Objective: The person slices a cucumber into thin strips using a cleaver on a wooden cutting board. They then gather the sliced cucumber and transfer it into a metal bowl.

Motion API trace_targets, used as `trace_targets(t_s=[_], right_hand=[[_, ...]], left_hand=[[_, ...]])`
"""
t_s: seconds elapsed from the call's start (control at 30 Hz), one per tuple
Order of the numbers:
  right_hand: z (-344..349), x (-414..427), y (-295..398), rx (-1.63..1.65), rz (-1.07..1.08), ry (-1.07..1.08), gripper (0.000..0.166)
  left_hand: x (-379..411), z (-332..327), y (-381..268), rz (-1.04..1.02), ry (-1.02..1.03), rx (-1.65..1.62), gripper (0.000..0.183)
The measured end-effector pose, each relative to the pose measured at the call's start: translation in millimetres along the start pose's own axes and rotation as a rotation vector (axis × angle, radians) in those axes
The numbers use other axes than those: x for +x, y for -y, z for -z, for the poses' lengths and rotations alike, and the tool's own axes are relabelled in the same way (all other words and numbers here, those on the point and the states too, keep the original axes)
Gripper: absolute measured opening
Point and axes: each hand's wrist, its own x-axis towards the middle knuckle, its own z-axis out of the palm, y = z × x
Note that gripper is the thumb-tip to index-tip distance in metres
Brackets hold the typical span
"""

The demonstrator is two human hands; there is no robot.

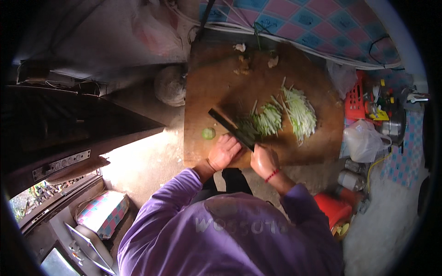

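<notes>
My right hand (264, 160) is closed around the handle of a dark-bladed kitchen knife (226, 125). The blade slants up and to the left over the wooden cutting board (214, 86). My left hand (224, 151) rests at the board's near edge, fingers bent close against the blade; whatever lies under them is hidden. Right of the blade, a small heap of pale green vegetable strips (268, 119) fans out. Farther right lies a larger pile of shredded strips (299, 110). A short, round green vegetable end (208, 133) sits to the left of my left hand.
At the board's far side lie a garlic bulb (239, 47) and ginger-like pieces (272, 61). On the right are a red plastic basket (354, 100), a white plastic bag (362, 141) and a metal pot (394, 126). A dark tabletop (69, 117) juts in from the left.
</notes>
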Motion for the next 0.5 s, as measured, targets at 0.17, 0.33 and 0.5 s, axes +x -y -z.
trace_targets(t_s=[0.17,0.33,0.5], right_hand=[[-4,-5,-2,0.021,0.002,-0.012,0.012],[0,-1,1,0.019,-0.004,0.035,0.017],[-3,14,-2,0.017,0.011,0.051,0.018]], left_hand=[[-2,-2,-1,-0.028,-0.024,-0.040,0.032],[-2,-2,0,-0.022,-0.005,-0.037,0.030],[-3,-3,6,-0.021,0.006,-0.035,0.031]])
